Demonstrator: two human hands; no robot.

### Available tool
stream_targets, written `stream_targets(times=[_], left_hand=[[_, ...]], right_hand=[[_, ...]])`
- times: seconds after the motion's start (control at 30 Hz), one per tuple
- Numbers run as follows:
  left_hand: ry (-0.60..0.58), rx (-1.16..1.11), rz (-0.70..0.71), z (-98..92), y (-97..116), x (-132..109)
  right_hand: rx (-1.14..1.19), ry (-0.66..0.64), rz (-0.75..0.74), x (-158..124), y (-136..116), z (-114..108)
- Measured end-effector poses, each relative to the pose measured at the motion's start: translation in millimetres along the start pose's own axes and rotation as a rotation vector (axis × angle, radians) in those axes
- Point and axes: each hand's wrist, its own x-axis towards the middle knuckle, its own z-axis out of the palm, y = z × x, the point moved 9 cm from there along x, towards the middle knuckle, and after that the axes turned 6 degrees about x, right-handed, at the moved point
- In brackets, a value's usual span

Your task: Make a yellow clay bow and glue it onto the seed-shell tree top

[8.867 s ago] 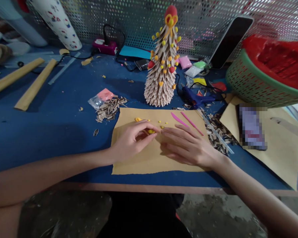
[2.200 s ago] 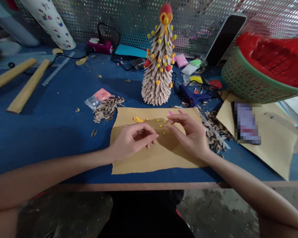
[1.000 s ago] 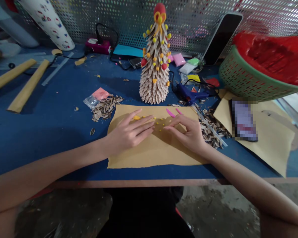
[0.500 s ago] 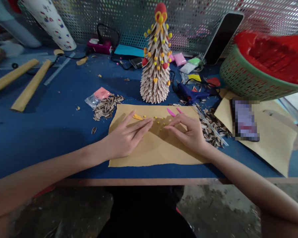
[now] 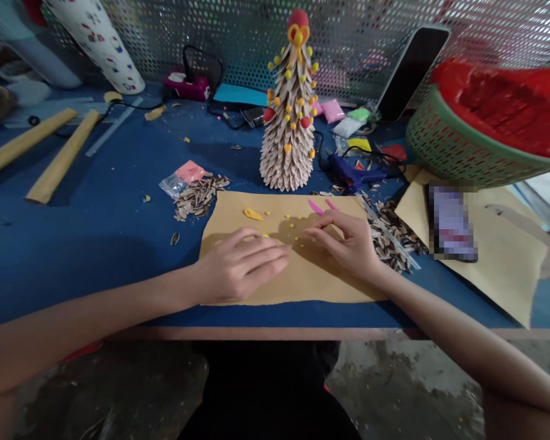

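My left hand lies low over a sheet of brown paper, fingers stretched out and partly overlapping. Just behind its knuckles a bit of yellow clay shows. My right hand rests on the paper's right side, thumb and forefinger pinched together; anything between them is too small to make out. Several tiny yellow balls lie between the hands. Farther back on the paper are a flat orange-yellow clay piece and a pink clay strip.
A cone tree of seed shells stands behind the paper. Sunflower seed shells lie left, more on the right beside a blue glue gun. A green basket and a phone are at right, cardboard tubes at left.
My left hand has drawn back toward the table's front edge, uncovering the orange-yellow clay and a yellow bit. My right hand has hardly moved and keeps its pinch.
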Motion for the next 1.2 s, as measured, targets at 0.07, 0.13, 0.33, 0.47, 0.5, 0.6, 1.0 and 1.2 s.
stream_targets(times=[0.07,0.13,0.33,0.47,0.5,0.6,1.0,1.2], left_hand=[[0.001,0.039,0.097,1.6,15.2,5.9],[0.024,0.048,0.140,2.6,24.1,10.7],[0.045,0.052,0.170,7.0,30.1,13.1],[0.036,0.059,0.188,7.4,31.0,12.3],[0.033,0.061,0.196,7.6,31.7,13.0],[0.018,0.074,0.220,9.5,34.0,16.7],[-0.004,-0.057,0.163,18.7,25.5,13.1],[0.008,-0.066,0.143,17.1,23.8,15.0]], right_hand=[[0.007,0.013,0.015,0.2,1.6,-1.2],[0.006,0.017,0.015,0.2,1.9,-1.6],[0.008,0.015,-0.015,-0.3,1.4,-1.6],[-0.024,0.011,-0.045,1.2,-0.1,-2.1],[-0.035,0.014,-0.059,1.7,-1.0,-3.0],[-0.073,0.001,-0.080,3.0,-2.6,-5.0],[-0.325,-0.230,-0.317,-20.7,-18.0,6.4],[-0.378,-0.326,-0.278,-26.5,-13.4,11.2]])
